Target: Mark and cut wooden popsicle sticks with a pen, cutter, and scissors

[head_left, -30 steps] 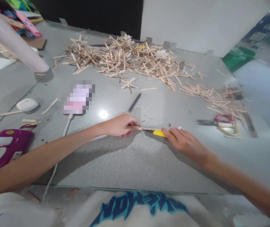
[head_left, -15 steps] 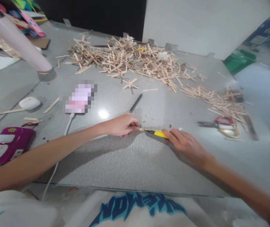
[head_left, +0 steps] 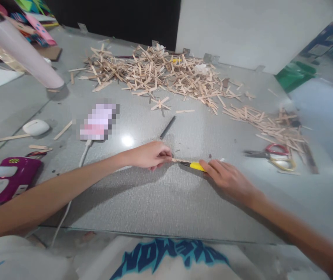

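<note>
Left hand (head_left: pixel 150 154) pinches the near end of a thin wooden stick (head_left: pixel 178 160), fingers pressed together on it, stick flat on the grey table (head_left: pixel 160 202) at centre. Right hand (head_left: pixel 227 179) is closed around a yellow utility knife (head_left: pixel 196 166), blade tip at the stick. Stick looks light, stiff, likely to split; best held by its end, clear of the blade. Stick pile (head_left: pixel 160 74) behind, scissors (head_left: pixel 271 153) right
</note>
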Motion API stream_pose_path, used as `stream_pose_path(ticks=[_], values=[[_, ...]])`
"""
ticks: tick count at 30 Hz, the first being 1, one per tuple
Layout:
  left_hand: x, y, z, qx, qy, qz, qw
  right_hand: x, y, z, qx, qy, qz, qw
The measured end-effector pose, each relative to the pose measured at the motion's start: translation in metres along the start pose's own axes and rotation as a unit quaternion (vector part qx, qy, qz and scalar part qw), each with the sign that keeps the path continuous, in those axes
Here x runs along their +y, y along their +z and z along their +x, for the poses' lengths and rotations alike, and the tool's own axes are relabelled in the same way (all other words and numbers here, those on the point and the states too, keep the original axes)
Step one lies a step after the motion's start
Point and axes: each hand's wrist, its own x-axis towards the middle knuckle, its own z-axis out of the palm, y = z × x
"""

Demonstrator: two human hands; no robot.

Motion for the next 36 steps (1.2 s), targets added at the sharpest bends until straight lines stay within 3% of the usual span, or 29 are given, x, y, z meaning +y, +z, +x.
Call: stream_pose_path(ticks=[36], values=[[0.0026,-0.0018,0.0011,-0.011,-0.034,0.016,0.999,0.0039,0.0055,0.0049,0.056,-0.036,-0.052,0.996]])
